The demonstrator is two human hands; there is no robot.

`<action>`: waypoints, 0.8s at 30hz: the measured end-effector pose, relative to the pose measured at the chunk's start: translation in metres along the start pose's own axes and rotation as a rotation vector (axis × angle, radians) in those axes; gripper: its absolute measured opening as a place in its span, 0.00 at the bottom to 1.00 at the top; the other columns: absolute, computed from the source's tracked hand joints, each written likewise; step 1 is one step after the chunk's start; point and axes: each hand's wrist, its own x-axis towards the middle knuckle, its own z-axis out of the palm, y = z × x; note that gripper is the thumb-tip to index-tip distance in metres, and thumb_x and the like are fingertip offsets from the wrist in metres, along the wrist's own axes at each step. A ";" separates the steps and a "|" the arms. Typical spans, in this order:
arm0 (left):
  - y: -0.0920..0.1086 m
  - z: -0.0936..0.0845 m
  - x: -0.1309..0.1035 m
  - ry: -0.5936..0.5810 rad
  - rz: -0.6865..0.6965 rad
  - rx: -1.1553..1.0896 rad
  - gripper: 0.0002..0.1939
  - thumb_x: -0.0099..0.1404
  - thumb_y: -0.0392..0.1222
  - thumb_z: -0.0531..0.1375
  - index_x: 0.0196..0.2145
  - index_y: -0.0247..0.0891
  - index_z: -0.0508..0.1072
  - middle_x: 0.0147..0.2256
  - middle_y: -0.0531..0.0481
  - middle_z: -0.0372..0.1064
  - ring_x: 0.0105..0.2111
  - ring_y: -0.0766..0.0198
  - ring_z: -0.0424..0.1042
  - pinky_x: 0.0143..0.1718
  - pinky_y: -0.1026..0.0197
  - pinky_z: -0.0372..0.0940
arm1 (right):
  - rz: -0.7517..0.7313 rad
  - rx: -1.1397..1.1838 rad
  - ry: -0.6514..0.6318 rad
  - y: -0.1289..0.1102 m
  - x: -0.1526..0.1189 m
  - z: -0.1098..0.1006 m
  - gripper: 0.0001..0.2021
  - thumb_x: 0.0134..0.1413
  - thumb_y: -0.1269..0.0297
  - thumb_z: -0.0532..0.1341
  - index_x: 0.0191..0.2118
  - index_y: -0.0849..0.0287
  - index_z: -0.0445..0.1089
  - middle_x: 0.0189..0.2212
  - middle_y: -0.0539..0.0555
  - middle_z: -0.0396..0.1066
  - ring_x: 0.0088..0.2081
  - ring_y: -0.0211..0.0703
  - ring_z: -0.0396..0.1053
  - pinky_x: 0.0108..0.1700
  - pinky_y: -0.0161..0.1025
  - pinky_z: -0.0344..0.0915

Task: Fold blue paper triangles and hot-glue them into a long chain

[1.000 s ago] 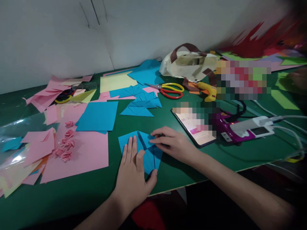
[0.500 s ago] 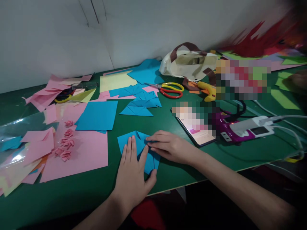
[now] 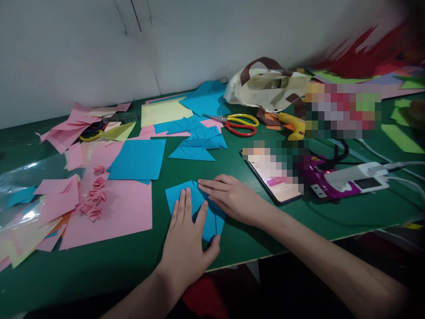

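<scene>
The green desk [image 3: 133, 254] runs the width of the view, its near edge slanting just below the work. On its left side lies a large pink sheet [image 3: 134, 208], and toward the back wall stands a cream bag [image 3: 235, 91] with brown handles. A purple and white charging block [image 3: 335, 190] sits at the right with cables attached.

The left hand [image 3: 184, 239] lies flat over the left part of a folded blue sheet [image 3: 210, 224]; its grip is spread, the index finger and thumb well apart from the other fingers, pressing down rather than closing. The right hand [image 3: 235, 197] comes in from the right, fingers side by side, tips at the sheet's upper right edge; whether its grip pinches the paper, I cannot tell. The sheet rests on the desk under and between both hands, its top corner beyond the left fingertips and its lowest corner near the front edge.

A narrow green strip parts the sheet from the pink one. A wider stretch opens behind it, as far as the stack of blue squares [image 3: 137, 159] and the folded blue pieces [image 3: 192, 154]. The phone [image 3: 282, 188] lies near the right wrist, limiting room there. Farther back are scissors [image 3: 241, 125]; small pink paper roses [image 3: 94, 197] sit on the pink sheet.
</scene>
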 end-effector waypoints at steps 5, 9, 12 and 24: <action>0.000 0.001 0.000 -0.004 -0.007 0.003 0.33 0.59 0.48 0.56 0.58 0.30 0.56 0.64 0.30 0.35 0.63 0.38 0.36 0.57 0.37 0.49 | 0.051 0.035 0.017 -0.002 0.001 0.004 0.20 0.62 0.69 0.46 0.57 0.63 0.60 0.51 0.62 0.64 0.47 0.48 0.61 0.48 0.51 0.65; -0.001 0.003 -0.001 0.013 -0.004 0.008 0.34 0.59 0.50 0.55 0.58 0.27 0.54 0.63 0.28 0.37 0.63 0.39 0.37 0.57 0.38 0.49 | 0.139 0.145 0.004 -0.001 0.002 0.001 0.21 0.61 0.66 0.48 0.58 0.64 0.58 0.45 0.62 0.63 0.45 0.47 0.63 0.47 0.48 0.66; -0.001 0.005 -0.001 0.046 -0.015 0.003 0.37 0.59 0.50 0.53 0.60 0.25 0.49 0.63 0.27 0.40 0.63 0.41 0.38 0.58 0.39 0.48 | 0.179 0.287 -0.049 0.003 0.000 -0.009 0.26 0.58 0.59 0.55 0.61 0.57 0.54 0.46 0.59 0.62 0.45 0.45 0.65 0.46 0.44 0.67; 0.000 0.004 -0.002 0.067 -0.025 -0.005 0.37 0.59 0.48 0.54 0.61 0.30 0.44 0.63 0.29 0.40 0.63 0.43 0.36 0.58 0.39 0.48 | 0.408 0.350 0.157 0.009 -0.019 -0.015 0.10 0.51 0.66 0.61 0.42 0.58 0.69 0.29 0.52 0.68 0.27 0.37 0.66 0.29 0.35 0.68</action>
